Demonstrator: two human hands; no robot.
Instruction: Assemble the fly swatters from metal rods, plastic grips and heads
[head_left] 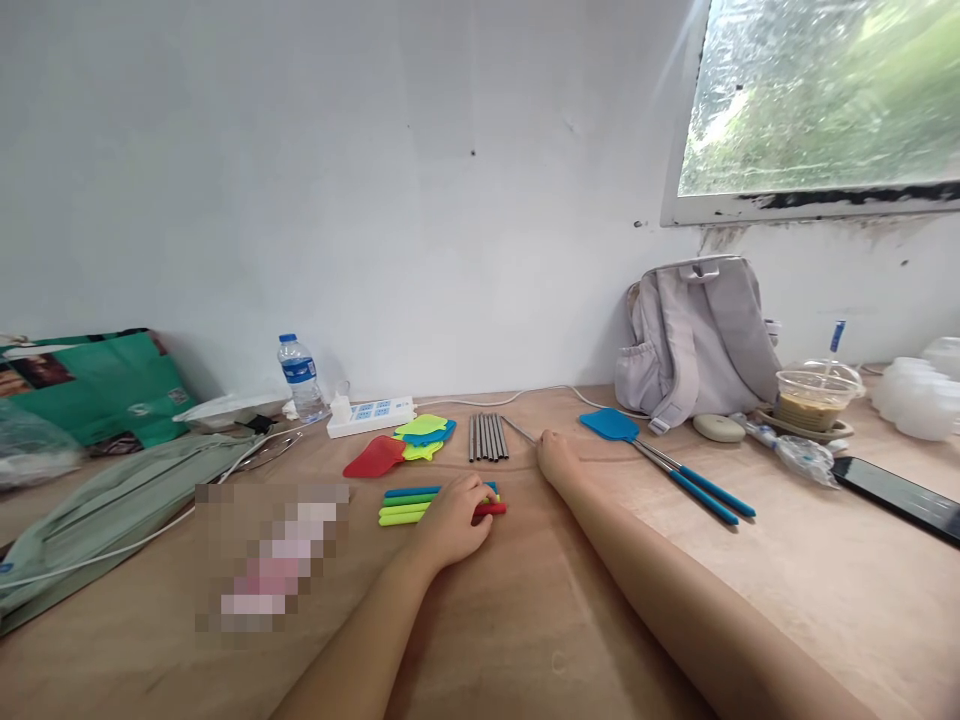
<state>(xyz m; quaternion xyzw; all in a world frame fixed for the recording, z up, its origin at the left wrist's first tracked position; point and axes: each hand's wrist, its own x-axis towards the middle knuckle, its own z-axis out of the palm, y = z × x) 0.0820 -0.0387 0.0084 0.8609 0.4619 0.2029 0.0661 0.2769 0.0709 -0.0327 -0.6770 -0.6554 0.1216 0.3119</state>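
Note:
My left hand [457, 522] is closed around a red handle [491, 509], its fingers curled over the row of coloured handles. Beside it lie a blue handle [409, 493], a green one [412, 501] and yellow-green ones [401, 519]. My right hand [558, 458] is closed on the near end of a thin metal rod [519, 430], which slants away to the left. Several more metal rods [489, 438] lie side by side between the hands. Left of them sit flat plastic swatter heads: red [375, 457], yellow-green [421, 426] and blue [442, 436].
On the right are two blue-handled rods [694, 483], one with a blue swatter head [609, 424], a grey backpack [697, 340], a drink cup [814, 400] and a phone [904, 495]. A power strip [371, 416], water bottle [300, 375] and green-grey fabric bag [112, 510] lie left.

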